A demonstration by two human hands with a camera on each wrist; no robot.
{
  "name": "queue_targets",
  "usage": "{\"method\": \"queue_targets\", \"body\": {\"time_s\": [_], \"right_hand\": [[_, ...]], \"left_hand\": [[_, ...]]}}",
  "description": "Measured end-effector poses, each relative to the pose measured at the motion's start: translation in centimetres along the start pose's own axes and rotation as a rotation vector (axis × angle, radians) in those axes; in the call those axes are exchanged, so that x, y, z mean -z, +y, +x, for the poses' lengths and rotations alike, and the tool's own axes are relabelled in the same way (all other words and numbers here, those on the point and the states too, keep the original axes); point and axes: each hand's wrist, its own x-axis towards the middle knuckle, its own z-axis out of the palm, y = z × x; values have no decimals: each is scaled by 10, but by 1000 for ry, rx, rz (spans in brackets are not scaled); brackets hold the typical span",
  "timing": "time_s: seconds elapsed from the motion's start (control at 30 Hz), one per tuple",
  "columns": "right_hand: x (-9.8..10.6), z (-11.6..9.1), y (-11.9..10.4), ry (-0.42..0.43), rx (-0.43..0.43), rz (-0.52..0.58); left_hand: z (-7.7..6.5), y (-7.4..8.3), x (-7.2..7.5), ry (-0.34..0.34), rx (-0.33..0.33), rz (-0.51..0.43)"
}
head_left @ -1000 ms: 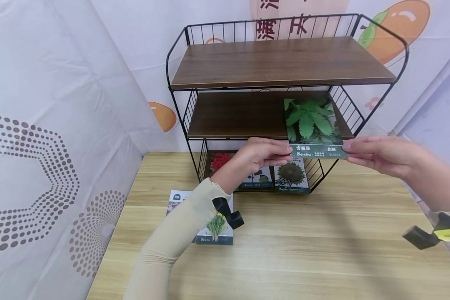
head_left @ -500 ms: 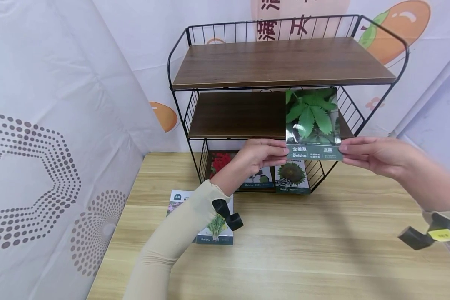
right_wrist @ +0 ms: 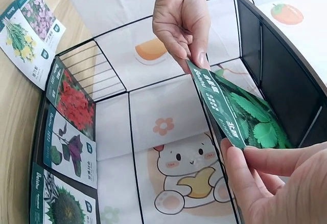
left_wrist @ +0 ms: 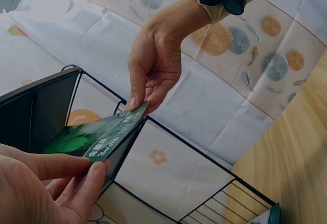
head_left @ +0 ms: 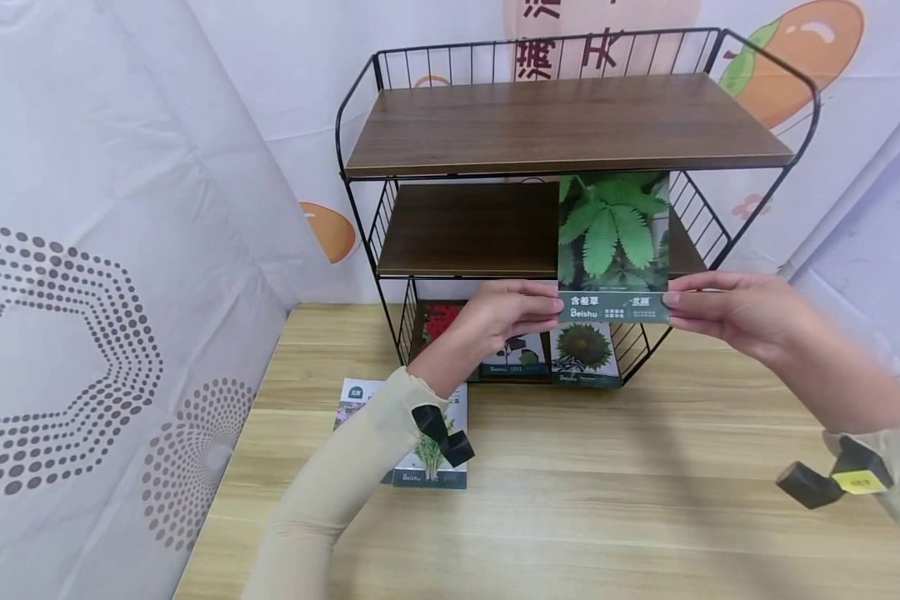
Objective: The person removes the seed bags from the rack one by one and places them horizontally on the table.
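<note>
Between both hands is a seed packet (head_left: 613, 233) with green leaves on its front and a dark green band along its lower edge. My left hand (head_left: 516, 312) pinches its lower left corner between thumb and fingers. At the lower right corner my right hand (head_left: 735, 310) pinches it the same way. In the head view the packet overlaps the right half of the middle shelf (head_left: 465, 229). The right wrist view shows the packet (right_wrist: 245, 111) tilted, its leafy end reaching in over that shelf.
On the bottom shelf lie a red-flower packet (right_wrist: 74, 98), a purple-flower packet (right_wrist: 71, 144) and a sunflower packet (head_left: 583, 350). Two more packets (head_left: 430, 467) lie on the wooden table (head_left: 570, 517), partly behind the left sleeve. The rack's top shelf (head_left: 570, 121) and black wire frame stand above.
The leafy packet has tipped more upright toward the camera and shifted slightly left, with both hands moving along. Its grip by both hands stays the same.
</note>
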Motion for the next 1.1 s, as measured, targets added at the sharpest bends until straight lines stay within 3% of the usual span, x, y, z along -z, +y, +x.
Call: {"method": "queue_targets", "body": {"time_s": [0.2,0.33,0.63,0.93,1.1], "right_hand": [[-12,-2,15,-5,102,-7],[-20,-3,26,24,140,-68],[-31,-3,58,47,272,-135],[-38,3,89,46,349,-164],[-39,6,107,45,371,-208]], "left_hand": [[-8,-5,11,-4,-31,43],[-13,-12,20,-11,-65,61],[-16,-34,37,-19,-141,135],[-9,-61,56,-36,-150,119],[-5,-75,66,-50,-113,104]]}}
